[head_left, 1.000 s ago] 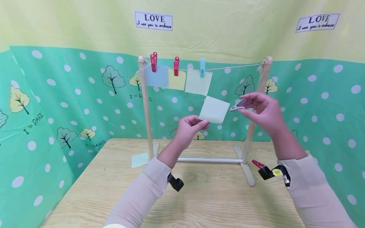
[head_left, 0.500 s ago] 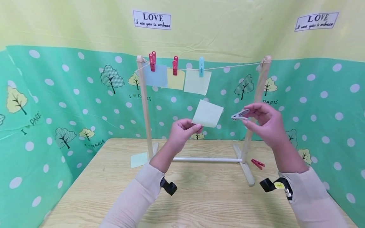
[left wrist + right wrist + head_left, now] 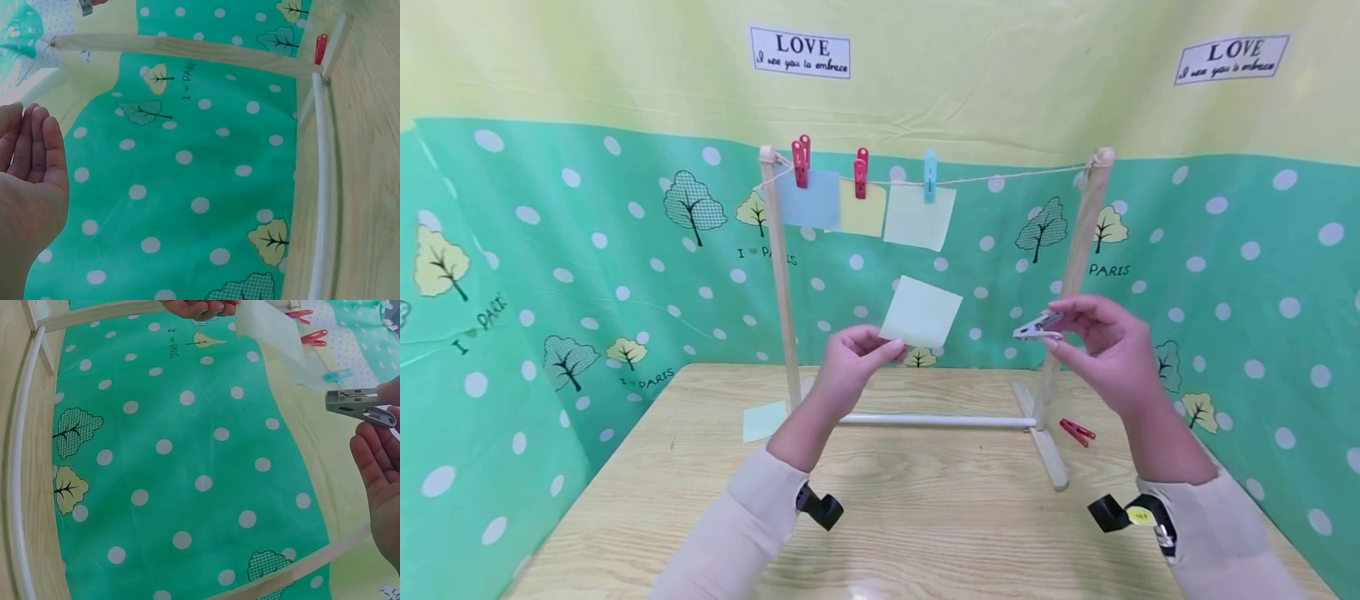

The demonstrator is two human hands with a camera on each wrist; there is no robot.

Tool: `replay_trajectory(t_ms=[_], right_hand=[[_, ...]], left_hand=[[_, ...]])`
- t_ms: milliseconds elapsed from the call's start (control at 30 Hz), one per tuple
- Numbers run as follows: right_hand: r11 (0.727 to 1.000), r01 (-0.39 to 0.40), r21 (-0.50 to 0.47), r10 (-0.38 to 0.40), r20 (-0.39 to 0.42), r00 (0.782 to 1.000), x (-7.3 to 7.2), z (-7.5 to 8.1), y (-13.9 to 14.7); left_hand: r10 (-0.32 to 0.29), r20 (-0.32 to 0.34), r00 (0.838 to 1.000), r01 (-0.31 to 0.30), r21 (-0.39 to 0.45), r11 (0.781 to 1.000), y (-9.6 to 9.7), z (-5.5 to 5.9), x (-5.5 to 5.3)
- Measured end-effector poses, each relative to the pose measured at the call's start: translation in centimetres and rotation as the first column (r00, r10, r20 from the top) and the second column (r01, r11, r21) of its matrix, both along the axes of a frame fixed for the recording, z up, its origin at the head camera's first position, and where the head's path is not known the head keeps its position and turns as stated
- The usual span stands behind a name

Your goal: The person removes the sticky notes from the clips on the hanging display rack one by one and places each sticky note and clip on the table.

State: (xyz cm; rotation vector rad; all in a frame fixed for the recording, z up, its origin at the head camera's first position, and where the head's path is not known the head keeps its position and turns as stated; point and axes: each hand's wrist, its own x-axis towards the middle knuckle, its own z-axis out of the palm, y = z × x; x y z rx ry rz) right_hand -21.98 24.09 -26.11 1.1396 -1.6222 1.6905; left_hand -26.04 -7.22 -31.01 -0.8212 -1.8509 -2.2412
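Observation:
My left hand [image 3: 853, 367] pinches a pale green square of paper [image 3: 921, 312] by its lower left corner, between thumb and fingers. The sheet is tilted and hangs in the air below the string. My right hand [image 3: 1108, 350] holds a grey clothespin [image 3: 356, 406] by its handle end, its nose pointing left toward the paper but apart from it. On the string, a red clothespin [image 3: 801, 163] holds a blue paper [image 3: 811, 202], another red clothespin [image 3: 861, 175] a yellow paper [image 3: 863, 212], and a light blue clothespin [image 3: 930, 177] a pale green paper [image 3: 917, 221].
A wooden rack with a left post [image 3: 782, 275], a right post [image 3: 1078, 242] and a white bottom bar [image 3: 940, 421] stands on the table [image 3: 925, 517]. A loose red clothespin [image 3: 1078, 432] lies by the right foot. Another pale paper [image 3: 763, 421] lies beside the left post.
My left hand has moved left and down with the paper. The right hand has come down and slightly right with the grey clothespin, so the gap between them has widened.

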Motion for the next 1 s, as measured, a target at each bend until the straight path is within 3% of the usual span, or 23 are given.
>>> replay_trajectory(t_ms=[433,633,833,1000], right_hand=[[1.000,0.001,-0.009,-0.001,0.043,0.999,0.7,-1.9,0.7],[0.999,0.039,0.024,-0.041,0.070,0.997,0.9,-2.4,0.9],[1.000,-0.015,-0.011,0.016,0.061,0.998,1.0,-3.0,1.3],[1.000,0.018,0.009,-0.019,0.077,0.997,1.2,-3.6,1.8]], left_hand=[[0.036,-0.004,0.999,-0.036,0.000,0.999,-3.6,-1.5,0.7],[0.065,0.011,0.998,-0.064,-0.026,0.998,-5.1,-2.1,1.3],[0.119,0.037,0.992,-0.118,-0.041,0.992,-6.6,-2.6,2.3],[0.176,0.041,0.984,-0.175,-0.033,0.984,-8.1,-3.1,2.9]])
